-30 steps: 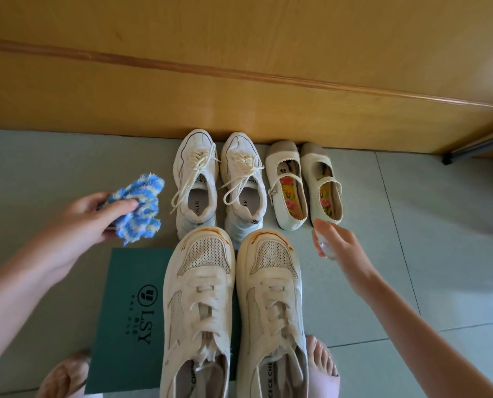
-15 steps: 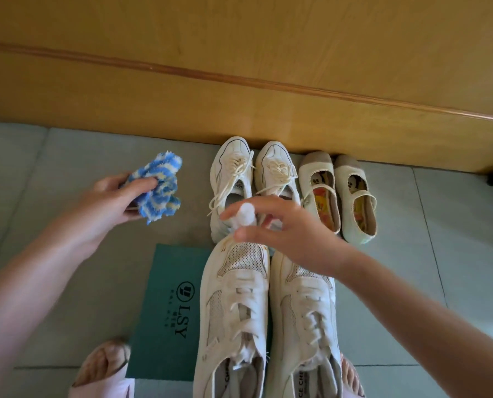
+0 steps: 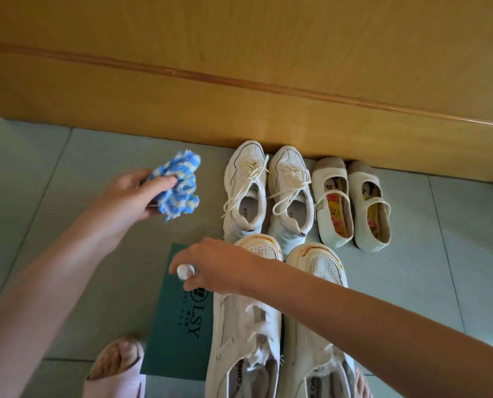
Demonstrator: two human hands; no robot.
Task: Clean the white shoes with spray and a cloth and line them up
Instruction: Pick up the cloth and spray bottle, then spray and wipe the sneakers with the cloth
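Note:
Two large white mesh sneakers (image 3: 317,317) lie side by side on a green box lid (image 3: 176,326), toes stained orange. My right hand (image 3: 219,265) reaches across the left sneaker's toe and grips a small white spray bottle (image 3: 184,272), held over the lid's left part. My left hand (image 3: 127,205) is raised to the left and pinches a bunched blue-and-white cloth (image 3: 179,188). Beyond them, against the wooden cabinet, stand a pair of white lace-up sneakers (image 3: 265,193) and a pair of cream strap shoes (image 3: 351,205).
A wooden cabinet front (image 3: 239,81) runs along the back of the grey tiled floor (image 3: 455,268). My foot in a pink slipper (image 3: 116,369) rests at the lower left beside the lid. My other foot's toes (image 3: 361,383) show by the right sneaker.
My right hand has carried the spray bottle leftward, from above the sneaker toes to over the green lid. The left hand with the cloth has barely moved. The view has shifted a little.

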